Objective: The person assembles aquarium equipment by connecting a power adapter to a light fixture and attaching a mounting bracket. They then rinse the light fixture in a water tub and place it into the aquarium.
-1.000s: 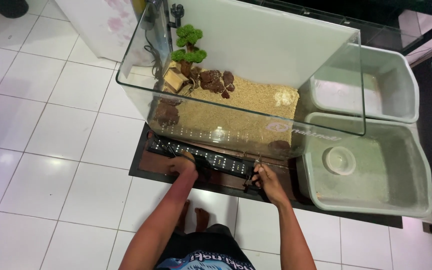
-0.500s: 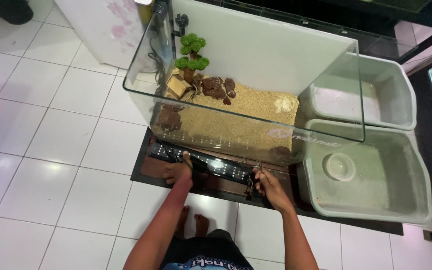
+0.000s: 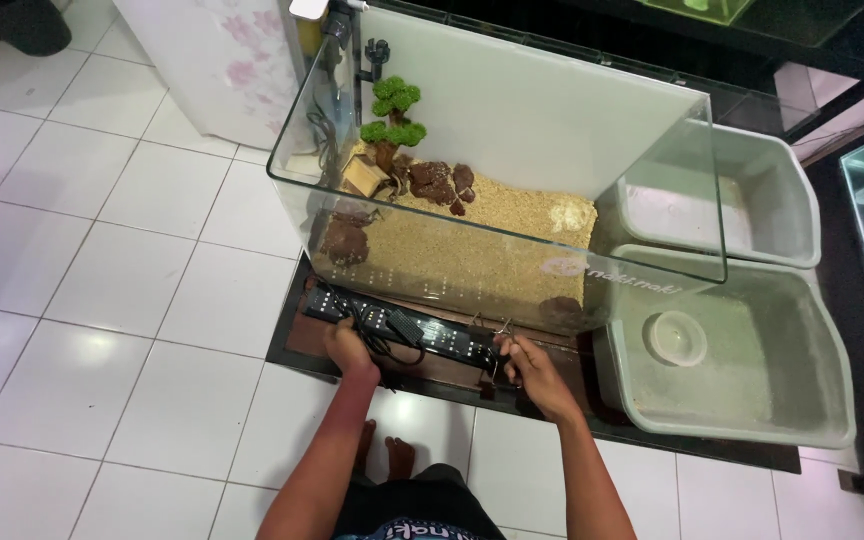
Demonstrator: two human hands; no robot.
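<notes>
Both hands grip the black LED light bar [image 3: 402, 330], lying on the dark stand just in front of the glass aquarium [image 3: 492, 200]. Left hand [image 3: 350, 348] fingers curled round its left part w/ the cable; right hand [image 3: 532, 375] fingers pinching its right-end wire bracket. Bar not yet on the tank rim; sand, rocks & small tree already inside, no water.

Left hand [image 3: 349, 347]: grips the left part of the black light bar [image 3: 402, 325]
Right hand [image 3: 529, 372]: holds the bar's right end, by its wire bracket
Glass tank [image 3: 512, 270]: just behind the bar; sand, brown rocks, small green tree [image 3: 393, 115]
Tubs [image 3: 752, 350]: right of tank
</notes>
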